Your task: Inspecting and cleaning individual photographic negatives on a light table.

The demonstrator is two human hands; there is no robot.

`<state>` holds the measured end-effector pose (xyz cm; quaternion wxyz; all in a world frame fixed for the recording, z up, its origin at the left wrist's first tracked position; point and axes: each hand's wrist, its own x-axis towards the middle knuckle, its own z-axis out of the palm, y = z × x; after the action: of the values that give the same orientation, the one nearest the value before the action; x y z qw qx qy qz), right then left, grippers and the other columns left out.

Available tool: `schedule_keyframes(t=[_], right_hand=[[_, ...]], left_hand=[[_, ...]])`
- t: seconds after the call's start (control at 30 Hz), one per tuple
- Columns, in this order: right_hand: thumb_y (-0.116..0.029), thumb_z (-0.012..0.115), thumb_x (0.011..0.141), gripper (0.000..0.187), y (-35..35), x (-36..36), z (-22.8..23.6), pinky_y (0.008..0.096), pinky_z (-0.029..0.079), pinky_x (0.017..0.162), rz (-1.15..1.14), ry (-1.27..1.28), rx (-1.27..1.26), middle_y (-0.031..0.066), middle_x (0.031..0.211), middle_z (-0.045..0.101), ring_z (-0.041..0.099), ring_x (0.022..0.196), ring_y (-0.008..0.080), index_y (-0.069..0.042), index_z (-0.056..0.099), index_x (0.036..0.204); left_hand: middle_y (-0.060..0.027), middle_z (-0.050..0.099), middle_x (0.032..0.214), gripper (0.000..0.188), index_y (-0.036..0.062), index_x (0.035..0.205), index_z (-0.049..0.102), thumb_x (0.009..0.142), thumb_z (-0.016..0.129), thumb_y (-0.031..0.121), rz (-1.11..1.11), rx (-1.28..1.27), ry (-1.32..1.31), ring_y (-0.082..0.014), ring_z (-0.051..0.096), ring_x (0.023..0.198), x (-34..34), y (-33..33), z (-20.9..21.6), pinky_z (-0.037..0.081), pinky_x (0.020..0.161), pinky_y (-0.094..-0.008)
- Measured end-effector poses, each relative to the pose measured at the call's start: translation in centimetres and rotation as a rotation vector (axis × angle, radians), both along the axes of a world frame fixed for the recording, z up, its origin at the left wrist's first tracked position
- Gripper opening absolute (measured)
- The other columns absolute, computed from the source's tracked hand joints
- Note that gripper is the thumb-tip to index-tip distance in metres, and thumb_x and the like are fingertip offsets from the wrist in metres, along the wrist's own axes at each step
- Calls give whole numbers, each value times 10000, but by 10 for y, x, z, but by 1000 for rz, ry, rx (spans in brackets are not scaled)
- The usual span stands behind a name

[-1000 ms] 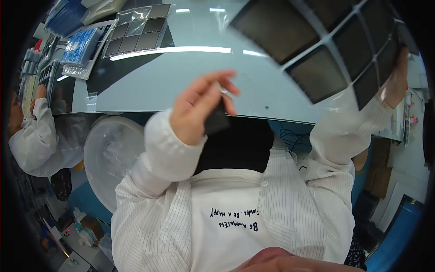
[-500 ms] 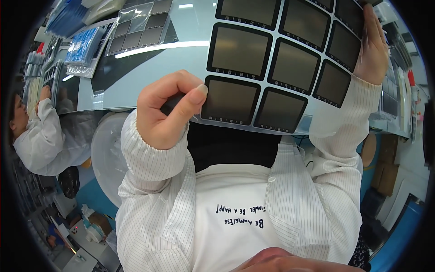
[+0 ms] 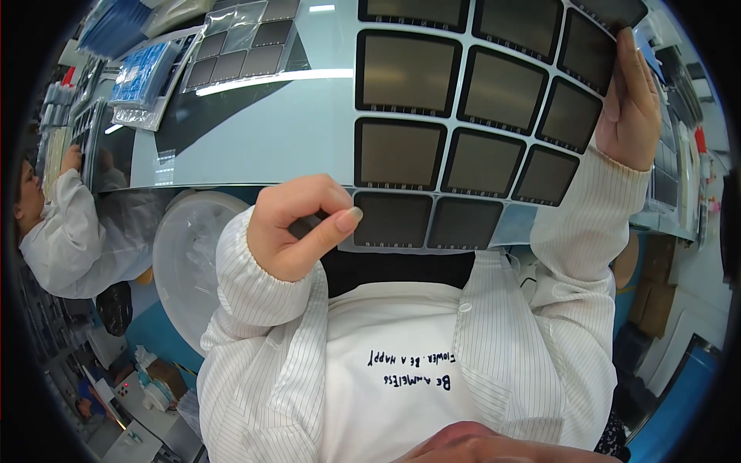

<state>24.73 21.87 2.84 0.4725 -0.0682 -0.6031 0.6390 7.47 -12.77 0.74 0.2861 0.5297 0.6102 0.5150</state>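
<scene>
A large thin sheet (image 3: pixel 453 126) is held up tilted in front of me. It carries rows of dark, glossy, round-cornered panels with black borders, parted by pale strips. My left hand (image 3: pixel 302 225) pinches its lower left edge between thumb and curled fingers. Along the right edge rests my right hand (image 3: pixel 631 116), fingers nearly straight and pressed together against the sheet; part of the palm is hidden behind it. The sheet's upper edge runs out of view.
On the glass-topped table (image 3: pixel 255 143) at upper left lie a sheet of dark panels in clear film (image 3: pixel 241 62) and a blue-and-clear packet (image 3: pixel 143 77). A white round tub (image 3: pixel 185 262) stands below. A co-worker (image 3: pixel 65 231) in white sits at far left.
The sheet has come lower, toward my body, and its lower edge now shows another row of panels. My left hand has moved down with it; my right hand has dropped slightly.
</scene>
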Motion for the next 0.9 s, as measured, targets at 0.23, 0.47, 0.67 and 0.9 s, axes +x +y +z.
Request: schedule_keyframes(t=[0.23, 0.47, 0.67, 0.9], right_hand=[[-150, 460, 969, 284, -17, 0, 1, 119, 329, 443, 96, -38, -55, 104, 1154, 628, 412, 456, 28, -28, 582, 1194], [-123, 533, 932, 227, -43, -10, -3, 125, 303, 375, 69, -84, -93, 100, 1008, 680, 438, 417, 26, -20, 634, 1107], [-138, 601, 894, 239, -56, -2, -4, 146, 317, 393, 118, -230, -55, 69, 831, 691, 467, 400, 49, -24, 649, 1099], [-116, 520, 922, 345, -55, -1, -14, 133, 322, 365, 122, -449, -171, 76, 852, 688, 452, 363, 37, 49, 520, 1225]], left_hand=[[-75, 573, 656, 113, -25, 733, 585, 824, 610, 38, -5, -37, -22, -150, 518, 553, 0, -14, -10, 409, 525, -250], [-84, 569, 663, 112, -30, 721, 588, 807, 623, 32, -38, -51, 3, -155, 521, 559, -5, -26, -15, 412, 522, -251], [-91, 577, 688, 125, -28, 683, 588, 781, 646, 23, -79, -142, -29, -159, 533, 566, 2, -36, -16, 411, 513, -244], [-94, 582, 679, 150, -19, 660, 599, 775, 656, 60, -143, -188, -164, -171, 546, 574, 5, -41, -16, 421, 520, -266]])
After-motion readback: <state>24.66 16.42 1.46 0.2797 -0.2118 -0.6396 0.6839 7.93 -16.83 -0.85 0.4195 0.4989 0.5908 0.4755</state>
